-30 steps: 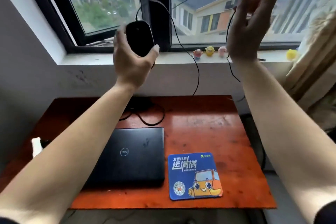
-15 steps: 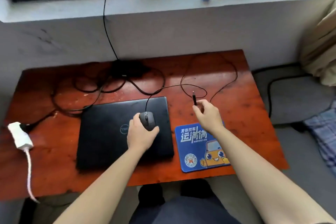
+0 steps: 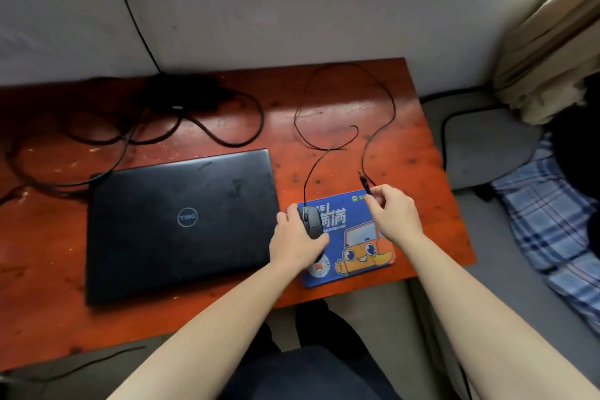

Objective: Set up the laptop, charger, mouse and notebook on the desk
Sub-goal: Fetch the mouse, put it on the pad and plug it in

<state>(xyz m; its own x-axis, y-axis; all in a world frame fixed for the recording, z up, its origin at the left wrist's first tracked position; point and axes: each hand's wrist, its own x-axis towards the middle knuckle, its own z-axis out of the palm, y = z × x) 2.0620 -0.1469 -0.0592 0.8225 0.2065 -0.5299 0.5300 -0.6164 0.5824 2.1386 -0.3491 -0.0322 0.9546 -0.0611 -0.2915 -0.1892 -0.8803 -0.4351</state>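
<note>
Mouse [image 3: 312,221]: black, wired, resting on the near-left part of the blue mouse pad [image 3: 360,256], just right of the laptop [image 3: 181,221]. The left hand [image 3: 297,242] is cupped over it, fingers wrapped round its sides. Its cable [image 3: 378,97] loops loosely across the bare table [image 3: 428,204] behind the pad. The right hand [image 3: 394,216] pinches the cable just behind the USB plug [image 3: 364,179], which points away from the person, unconnected.

Laptop: shut, lid up, flat on the table. Charger brick [image 3: 181,97] and its tangled leads lie behind it, by the wall. Notebook: not in view.

Assessment: the step in hand appears to be seating the mouse and routing its plug. Advisable to square the mouse on the pad, keep slack clear of the mouse's travel, and carry the plug to a laptop port with the correct face up.

Containers: none observed.
</note>
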